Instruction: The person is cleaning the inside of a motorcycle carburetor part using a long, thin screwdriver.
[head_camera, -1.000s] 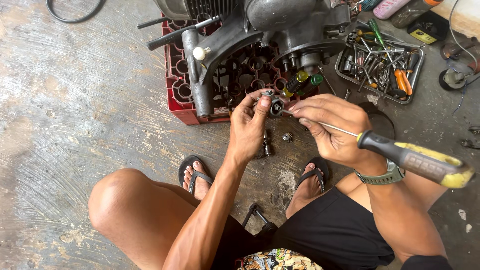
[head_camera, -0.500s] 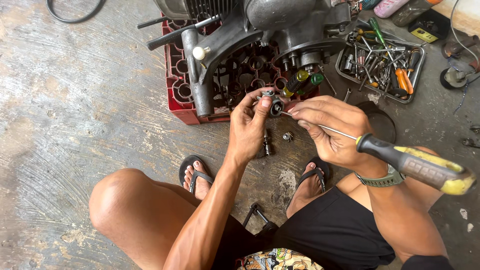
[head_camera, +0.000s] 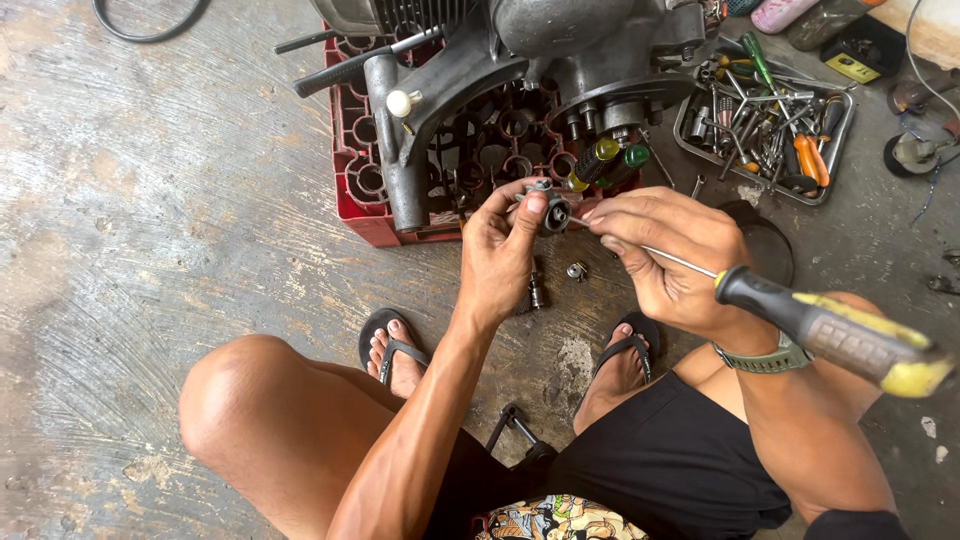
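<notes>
Over the preceding second little had changed: the left hand (head_camera: 505, 250) kept the small dark metal part (head_camera: 553, 212) pinched at the same spot, just at 6 o'clock of the engine casing (head_camera: 560, 50); the screwdriver (head_camera: 800, 320) shifted only slightly, its shaft edging toward the part, which suggested fine work at the part was continuing rather than ending. The left hand was closed on the part, thumb over its top and fingers behind; the right hand (head_camera: 670, 255) was closed around the screwdriver shaft near the tip, the black and yellow handle trailing toward 4 o'clock. The red crate (head_camera: 345, 140) lay under the casing; the tray of tools (head_camera: 840, 150) sat at 2 o'clock; loose small fittings (head_camera: 577, 270) lay on the concrete floor (head_camera: 150, 250) between the sandalled feet.
</notes>
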